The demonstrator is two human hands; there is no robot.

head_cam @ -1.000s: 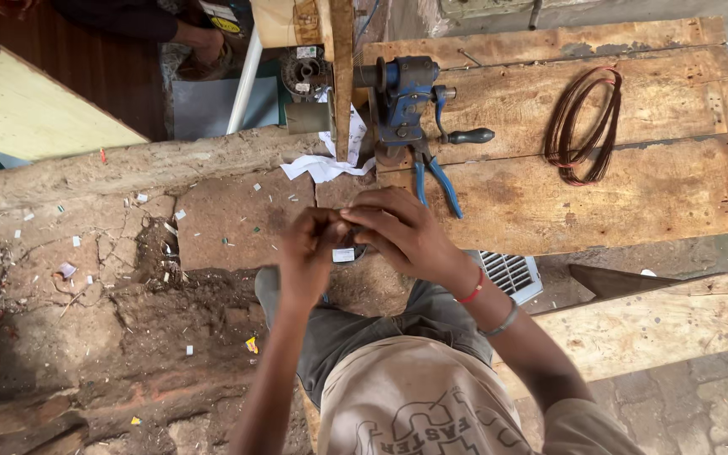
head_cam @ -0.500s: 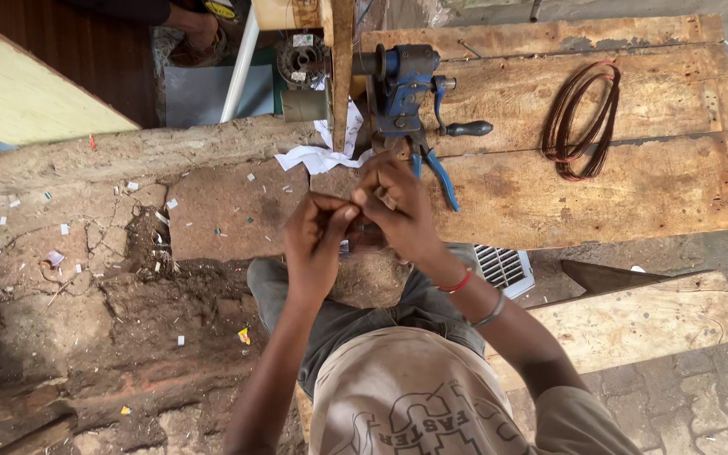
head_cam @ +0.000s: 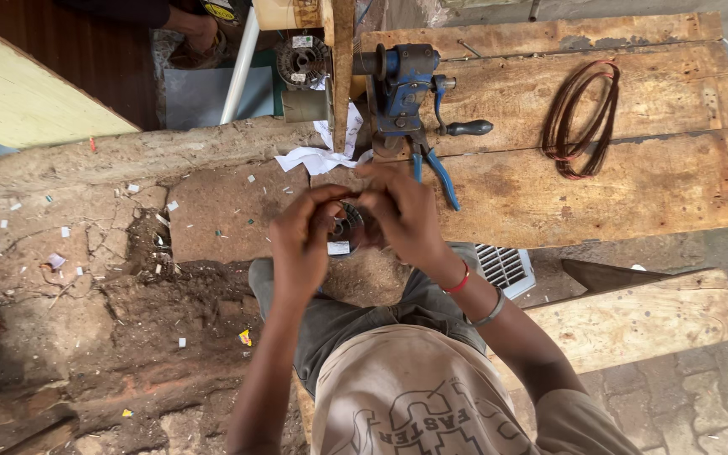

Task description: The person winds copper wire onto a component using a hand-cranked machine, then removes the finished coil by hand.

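Both my hands meet in front of my knees around a small dark round metal part with a white label. My left hand cups it from the left. My right hand closes over it from the right, with a red band and a metal bangle on that wrist. Most of the part is hidden by my fingers. Just beyond my hands, blue-handled pliers lie on the wooden bench under a blue hand-crank winder.
A coil of brown wire lies on the bench to the right. Crumpled white paper sits by the winder. Another person's hand is at the top left, near a round motor part. Dirt ground with paper scraps spreads left.
My hands have risen slightly toward the bench edge and closed tighter around the small part. The view has shifted a little.
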